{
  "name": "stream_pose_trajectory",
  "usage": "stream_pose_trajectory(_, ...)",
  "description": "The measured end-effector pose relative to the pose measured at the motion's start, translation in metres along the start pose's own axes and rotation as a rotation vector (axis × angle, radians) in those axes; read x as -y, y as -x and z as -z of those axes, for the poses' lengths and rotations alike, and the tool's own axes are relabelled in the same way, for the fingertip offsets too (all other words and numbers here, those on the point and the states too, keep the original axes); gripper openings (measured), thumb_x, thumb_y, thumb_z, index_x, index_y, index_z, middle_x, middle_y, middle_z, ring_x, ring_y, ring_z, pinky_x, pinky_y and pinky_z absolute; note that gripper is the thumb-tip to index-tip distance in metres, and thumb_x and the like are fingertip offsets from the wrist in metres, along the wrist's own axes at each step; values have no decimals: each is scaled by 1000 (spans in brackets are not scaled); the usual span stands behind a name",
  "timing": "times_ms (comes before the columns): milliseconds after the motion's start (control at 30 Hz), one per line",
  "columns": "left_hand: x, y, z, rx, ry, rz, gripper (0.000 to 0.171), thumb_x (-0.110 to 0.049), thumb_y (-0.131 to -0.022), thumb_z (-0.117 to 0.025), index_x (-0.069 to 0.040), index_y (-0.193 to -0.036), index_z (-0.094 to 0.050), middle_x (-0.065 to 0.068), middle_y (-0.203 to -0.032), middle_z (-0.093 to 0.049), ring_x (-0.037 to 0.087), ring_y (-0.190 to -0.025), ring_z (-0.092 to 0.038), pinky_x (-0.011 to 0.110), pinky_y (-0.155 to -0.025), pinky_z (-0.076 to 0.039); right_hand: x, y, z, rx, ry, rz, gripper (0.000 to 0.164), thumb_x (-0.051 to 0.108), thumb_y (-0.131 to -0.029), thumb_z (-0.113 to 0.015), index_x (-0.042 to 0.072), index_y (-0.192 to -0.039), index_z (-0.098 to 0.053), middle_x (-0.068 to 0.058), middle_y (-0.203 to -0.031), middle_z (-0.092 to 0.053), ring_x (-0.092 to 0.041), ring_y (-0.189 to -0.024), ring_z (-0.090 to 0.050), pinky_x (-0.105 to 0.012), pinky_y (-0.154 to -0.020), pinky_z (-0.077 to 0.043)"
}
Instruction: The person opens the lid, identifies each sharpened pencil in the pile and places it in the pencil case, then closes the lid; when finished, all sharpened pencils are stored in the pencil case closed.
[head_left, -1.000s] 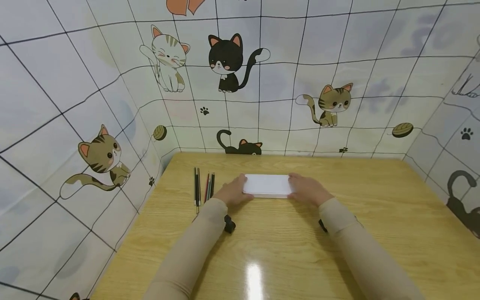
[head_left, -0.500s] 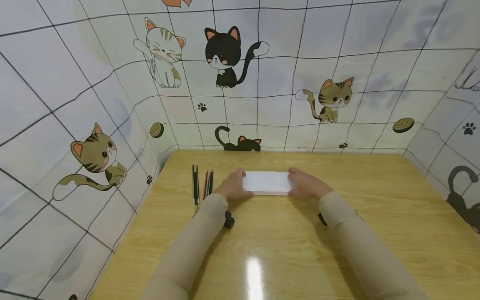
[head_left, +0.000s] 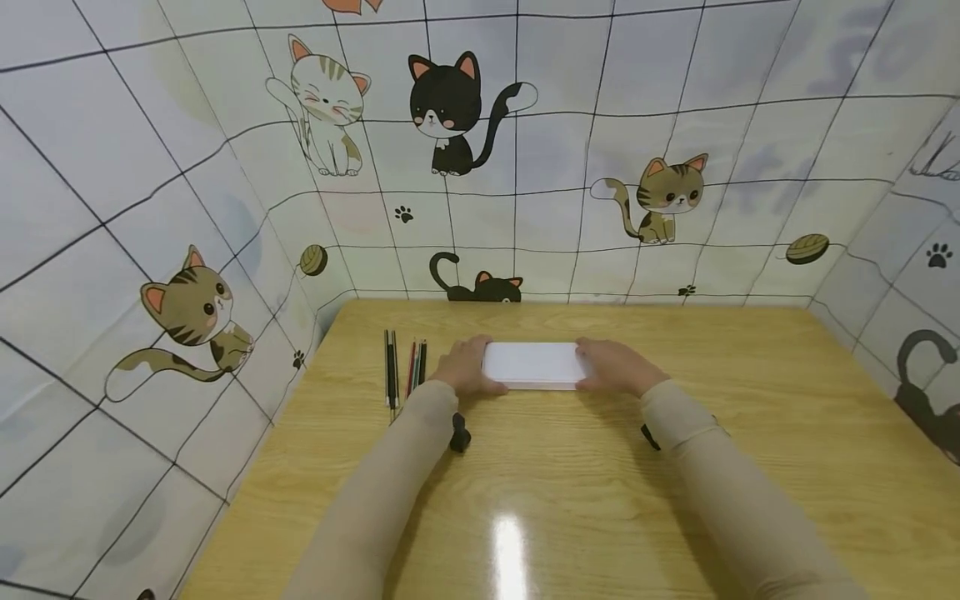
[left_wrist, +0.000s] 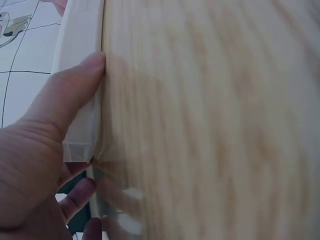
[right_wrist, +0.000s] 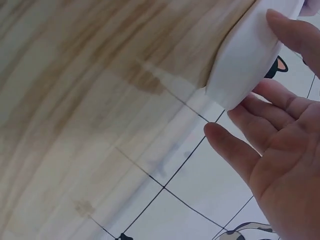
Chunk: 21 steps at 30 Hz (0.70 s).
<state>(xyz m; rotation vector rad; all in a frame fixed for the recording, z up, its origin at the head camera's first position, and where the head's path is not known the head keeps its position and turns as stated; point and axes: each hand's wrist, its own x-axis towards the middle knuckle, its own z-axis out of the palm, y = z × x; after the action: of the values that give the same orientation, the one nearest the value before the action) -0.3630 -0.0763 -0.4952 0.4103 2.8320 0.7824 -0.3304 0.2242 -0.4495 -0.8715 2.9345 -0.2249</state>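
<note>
A long white box [head_left: 531, 364] with rounded corners lies crosswise near the back of the wooden table. Its left end is gripped by my left hand [head_left: 467, 367], the thumb along the front side. My right hand [head_left: 611, 367] holds the other end the same way. In the left wrist view, the left thumb [left_wrist: 75, 90] presses the side of the box [left_wrist: 82, 127], low by the tabletop, while the other fingers reach around the end. The right wrist view shows the right thumb [right_wrist: 295, 35] on the box's front [right_wrist: 242, 55] and fingers [right_wrist: 265, 115] behind its corner.
To the left of the left hand lie several dark, slim pens or brushes [head_left: 391, 367] and a small group of pencils [head_left: 416, 365], one of them red. A cat-patterned cloth wall [head_left: 555, 225] stands close behind the table [head_left: 570, 492].
The head view has tipped slightly downward. Both hands stay at the ends of the white box, with the left hand shifting a little; the pens and pencils lie as before.
</note>
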Motion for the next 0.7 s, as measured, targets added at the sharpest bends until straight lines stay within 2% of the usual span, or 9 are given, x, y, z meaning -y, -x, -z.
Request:
stream_pose_trajectory(67,3,-4,-2,-6,10,-18,104,-51,-66,-94,-22,-152,-42,-1,-141,-54,24,-125,-44,51,-105,-38,-5,1,-2,-3,-18,-22,76,34,-86,-80,-10,-140,-50,-30,-142,-53,-47,-124,-56,-55,-106,-44)
stream_pose_trajectory(200,11,-8,-5,-6,9,-36,106,-55,-64,-93,-23,-152,-42,-3,-143,-53,24,-123,-44,52,-101,-35,-8,2,-3,3,-67,-49,76,37,-86,-81,0,-145,-50,-25,-138,-59,-44,-118,-61,-56,-99,-48)
stream_pose_trajectory(267,15,-9,-6,-4,8,-43,106,-56,-64,-93,-24,-152,-42,-3,-143,-53,25,-122,-45,52,-98,-33,-7,2,-2,12,-68,-44,75,38,-87,-80,2,-146,-50,-25,-140,-57,-44,-119,-60,-57,-99,-48)
stream_pose_trajectory(433,18,-13,-9,5,15,-48,107,-58,-65,-91,-25,-153,-41,-1,-144,-53,26,-120,-45,51,-94,-33,-9,1,-3,23,-17,-8,79,41,-89,-77,-1,-149,-47,-25,-151,-45,-50,-131,-49,-60,-108,-40)
stream_pose_trajectory(700,15,-11,-8,8,30,-43,107,-59,-66,-91,-25,-154,-40,0,-144,-52,26,-119,-46,50,-94,-32,-9,2,-4,24,-22,-1,79,40,-89,-77,-2,-149,-46,-26,-153,-42,-50,-134,-46,-60,-108,-40)
